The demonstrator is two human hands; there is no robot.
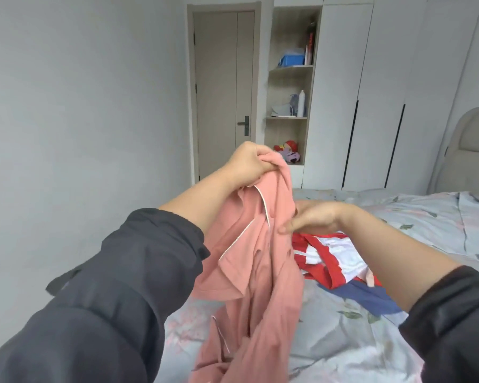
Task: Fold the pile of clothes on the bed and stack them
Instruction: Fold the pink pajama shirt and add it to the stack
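Three garments in view, counted from the largest down. First, one pink pyjama top (260,272) with white piping, held up in the air over the near edge of the bed and hanging past the bottom of the view. Next, one red-and-white garment (332,258), crumpled on the bed just behind the top, its right end hidden by the right forearm. Smallest, one blue garment (371,297), flat on the sheet and touching the red-and-white one.

Two hands, both clamped on the pink top. Left hand (246,164) raised, fist bunched round the upper edge. Right hand (315,218) lower and near it, thumb on the front of the cloth, fingers behind, pinching. Two dark grey sleeves, left sleeve (108,286) and right sleeve (454,313), pushed back off the forearms.

Screening the near left part of the bed: the hanging top and the left arm.

Underneath, one bed (343,341) under a rumpled pale floral sheet, with a padded beige headboard (468,150) at far right. Beyond, a white wardrobe (343,92) with dark vertical slots. Beside it, one open shelf niche (281,87) holding a blue box (291,60), a white bottle (302,103) and a toy (288,150) on the lowest shelf. Then one closed beige door (223,92) with a dark handle (244,124), and a plain pale wall (80,106) on the left.
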